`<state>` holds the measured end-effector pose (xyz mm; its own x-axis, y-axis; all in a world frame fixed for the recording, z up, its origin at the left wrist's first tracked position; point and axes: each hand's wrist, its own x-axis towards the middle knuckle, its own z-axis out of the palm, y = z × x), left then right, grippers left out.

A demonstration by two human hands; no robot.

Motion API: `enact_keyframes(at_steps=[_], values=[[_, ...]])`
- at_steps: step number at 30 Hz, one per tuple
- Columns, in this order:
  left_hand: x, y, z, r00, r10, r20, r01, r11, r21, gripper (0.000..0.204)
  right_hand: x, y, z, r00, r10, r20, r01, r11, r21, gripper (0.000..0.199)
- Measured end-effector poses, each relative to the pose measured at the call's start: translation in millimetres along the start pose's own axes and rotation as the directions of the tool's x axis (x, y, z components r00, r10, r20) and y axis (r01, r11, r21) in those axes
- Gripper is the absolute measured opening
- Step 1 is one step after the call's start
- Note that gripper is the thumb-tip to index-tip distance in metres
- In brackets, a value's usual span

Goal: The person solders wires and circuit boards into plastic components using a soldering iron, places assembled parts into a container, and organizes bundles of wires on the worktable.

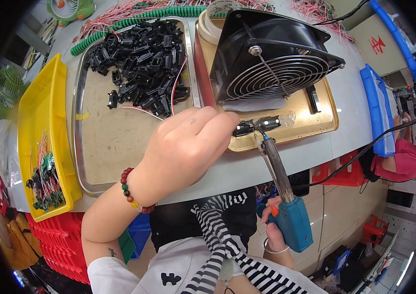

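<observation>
My left hand [183, 139] is closed in a pinch at the left end of a small black plastic part [268, 123] with bright metal contacts; what lies between its fingertips is hidden. Thin red and white wires [142, 110] run from the parts tray to behind this hand. In my right hand [275, 223] is a teal soldering gun [297, 223], my fingers wrapped round its handle near an orange trigger. Its long metal barrel points up, and the tip meets the black part's middle. The part lies at the front of a gold-coloured tray [323, 123].
A black fan [274, 63] with a wire grille stands on the gold tray beside a tape roll [213, 24]. Left is a metal tray [115, 161] heaped with black parts [144, 61], then a yellow bin [46, 98] holding wired boards. A black cable [345, 169] hangs at right, near another person [401, 157].
</observation>
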<state>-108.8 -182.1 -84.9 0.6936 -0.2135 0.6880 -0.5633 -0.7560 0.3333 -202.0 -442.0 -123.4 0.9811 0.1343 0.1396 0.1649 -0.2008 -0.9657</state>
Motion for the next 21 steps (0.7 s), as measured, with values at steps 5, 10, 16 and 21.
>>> enact_keyframes(at_steps=[5, 10, 16, 21], values=[[-2, -2, 2, 0.999, -0.009, 0.032, 0.008, 1.0, 0.016, 0.02, -1, 11, 2, 0.998, 0.051, -0.025, -0.043, 0.97, 0.238, 0.04], [-1, 0, 1, 0.999, -0.048, 0.002, 0.048, 0.999, -0.013, 0.019, -1, 8, 3, 0.998, 0.046, -0.032, -0.036, 0.968, 0.25, 0.043], [-1, 0, 2, 0.999, -0.044, -0.009, 0.044, 0.999, -0.012, 0.018, 1, 9, 4, 0.998, 0.052, -0.04, -0.039, 0.959, 0.281, 0.047], [3, -3, 6, 0.993, -0.116, 0.038, 0.12, 0.983, -0.141, 0.014, 3, 10, 2, 0.997, 0.061, -0.056, -0.041, 0.952, 0.304, 0.051]])
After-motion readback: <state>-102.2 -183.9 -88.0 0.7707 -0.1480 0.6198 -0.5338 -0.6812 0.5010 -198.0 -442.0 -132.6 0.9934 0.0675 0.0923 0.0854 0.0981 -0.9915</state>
